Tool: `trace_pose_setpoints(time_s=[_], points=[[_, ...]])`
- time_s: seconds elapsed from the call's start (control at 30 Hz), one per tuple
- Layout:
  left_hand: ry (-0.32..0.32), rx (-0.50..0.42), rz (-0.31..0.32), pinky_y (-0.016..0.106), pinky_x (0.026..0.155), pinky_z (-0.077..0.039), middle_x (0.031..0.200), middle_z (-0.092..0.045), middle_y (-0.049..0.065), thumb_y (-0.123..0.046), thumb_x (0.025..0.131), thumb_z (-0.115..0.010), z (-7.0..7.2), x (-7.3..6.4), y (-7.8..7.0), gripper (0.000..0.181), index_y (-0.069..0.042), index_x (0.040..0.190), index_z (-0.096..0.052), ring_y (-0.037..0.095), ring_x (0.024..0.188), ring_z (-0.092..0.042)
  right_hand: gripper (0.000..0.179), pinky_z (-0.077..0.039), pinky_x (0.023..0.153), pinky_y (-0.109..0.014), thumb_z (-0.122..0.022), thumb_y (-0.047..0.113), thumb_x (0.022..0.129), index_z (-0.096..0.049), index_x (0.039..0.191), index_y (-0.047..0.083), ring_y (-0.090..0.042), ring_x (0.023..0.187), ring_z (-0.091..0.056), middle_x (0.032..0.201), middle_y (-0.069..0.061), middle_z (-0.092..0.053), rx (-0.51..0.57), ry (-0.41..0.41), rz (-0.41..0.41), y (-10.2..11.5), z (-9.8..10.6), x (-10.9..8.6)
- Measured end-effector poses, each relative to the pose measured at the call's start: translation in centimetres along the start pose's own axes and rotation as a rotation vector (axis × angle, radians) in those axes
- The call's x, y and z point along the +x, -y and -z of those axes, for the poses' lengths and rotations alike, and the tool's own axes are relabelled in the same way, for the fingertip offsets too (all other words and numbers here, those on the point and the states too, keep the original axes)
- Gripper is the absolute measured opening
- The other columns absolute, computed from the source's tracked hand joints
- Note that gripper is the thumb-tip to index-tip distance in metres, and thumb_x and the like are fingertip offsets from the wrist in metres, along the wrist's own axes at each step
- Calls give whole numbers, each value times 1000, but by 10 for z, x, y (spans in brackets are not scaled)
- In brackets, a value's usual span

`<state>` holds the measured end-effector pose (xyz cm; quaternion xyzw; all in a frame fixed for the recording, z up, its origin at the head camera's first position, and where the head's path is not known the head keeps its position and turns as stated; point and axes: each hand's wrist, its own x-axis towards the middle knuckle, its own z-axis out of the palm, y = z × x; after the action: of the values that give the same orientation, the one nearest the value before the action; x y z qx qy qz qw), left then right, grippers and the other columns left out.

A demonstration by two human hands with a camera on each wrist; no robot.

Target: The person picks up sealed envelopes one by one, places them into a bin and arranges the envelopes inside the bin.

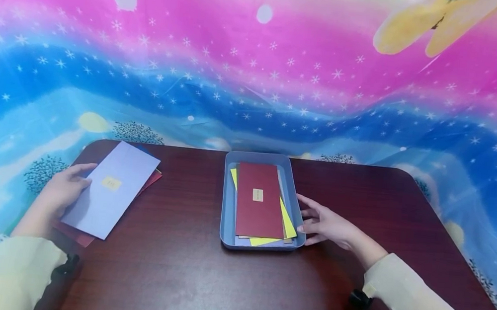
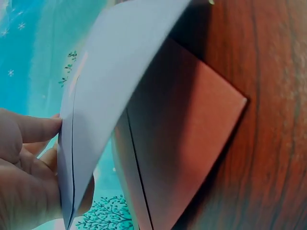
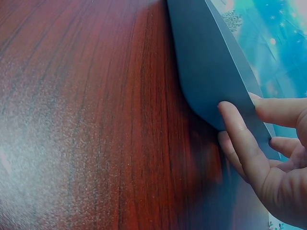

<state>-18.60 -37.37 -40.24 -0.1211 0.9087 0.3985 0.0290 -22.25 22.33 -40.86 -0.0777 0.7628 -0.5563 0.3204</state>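
Observation:
My left hand (image 1: pixel 57 194) grips the left edge of a lavender envelope (image 1: pixel 113 202) with a small pale label. In the left wrist view, one side of this envelope (image 2: pixel 103 81) is raised above a red envelope (image 2: pixel 192 129), and a finger shows beneath it. Blue, yellow and red edges peek out under it in the head view. My right hand (image 1: pixel 327 226) holds the right wall of a grey-blue tray (image 1: pixel 228 208) near its front corner, its fingers against the wall in the right wrist view. Inside the tray, a dark red envelope (image 1: pixel 261 181) with a label tops a yellow envelope (image 1: pixel 288 222) and others.
A dark red-brown wooden table (image 1: pixel 183 273) carries the tray and the left pile. Its far edge meets a pink and blue snowflake backdrop (image 1: pixel 220 77). The left pile lies along the table's left edge. Black straps show at both cuffs.

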Motion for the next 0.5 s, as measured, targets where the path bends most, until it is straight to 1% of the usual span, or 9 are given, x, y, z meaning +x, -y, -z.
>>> trace_pose_setpoints(time_s=[0.07,0.13,0.2,0.27,0.33,0.37,0.4,0.47,0.5], points=[[13,-49,12,45,77,-49,146,-32,47,-15,110,-35,1,-1,-2,54,-1,161,-23,53,116,-49,91,-61,80,-47,-66,0,98,-6,166,13,-32,110,-65,151,-35,-32,0,5,3,0,0,0],[24,-96,16,43,77,-50,148,-30,45,-16,111,-33,2,-3,-4,54,-2,162,-20,46,110,-53,91,-61,80,-47,-65,0,98,-6,166,13,-32,111,-64,151,-35,-32,-1,8,6,1,0,-1],[43,-157,19,39,73,-53,148,-31,43,-16,111,-32,2,-3,-5,55,-3,162,-17,32,100,-60,91,-60,81,-47,-65,0,98,-6,166,13,-32,111,-64,151,-35,-32,-3,8,5,1,0,-1],[68,-213,25,34,71,-53,150,-31,42,-16,111,-31,2,-3,-6,56,-4,163,-14,18,92,-60,91,-60,82,-48,-65,0,98,-6,166,14,-32,111,-64,151,-35,-32,0,4,2,1,0,-1],[87,-259,37,33,71,-54,151,-30,41,-17,111,-30,0,-2,-6,56,-5,163,-12,10,88,-59,91,-60,83,-48,-65,-1,98,-6,166,13,-32,112,-64,151,-36,-32,5,4,2,1,0,-1],[94,-281,46,34,73,-53,152,-30,40,-16,111,-30,-1,-2,-6,57,-5,163,-11,9,90,-58,91,-59,84,-48,-66,-1,98,-7,166,14,-32,112,-64,151,-36,-32,8,0,-1,0,0,0],[98,-292,51,35,77,-52,153,-29,39,-16,111,-29,-3,-2,-7,57,-5,164,-11,12,94,-58,92,-59,84,-49,-66,-1,98,-6,166,13,-32,112,-64,151,-36,-32,8,3,2,0,0,0],[99,-316,59,45,88,-51,154,-27,39,-15,111,-28,-7,-2,-8,57,-3,163,-10,25,108,-57,91,-59,85,-49,-66,-1,98,-7,166,14,-32,111,-64,151,-36,-32,8,4,4,0,0,0],[101,-328,64,50,93,-48,155,-26,39,-15,111,-28,-9,-2,-9,57,-3,163,-9,32,115,-53,91,-59,85,-49,-66,-1,98,-7,166,14,-32,111,-65,151,-36,-32,7,5,5,-1,0,0]])
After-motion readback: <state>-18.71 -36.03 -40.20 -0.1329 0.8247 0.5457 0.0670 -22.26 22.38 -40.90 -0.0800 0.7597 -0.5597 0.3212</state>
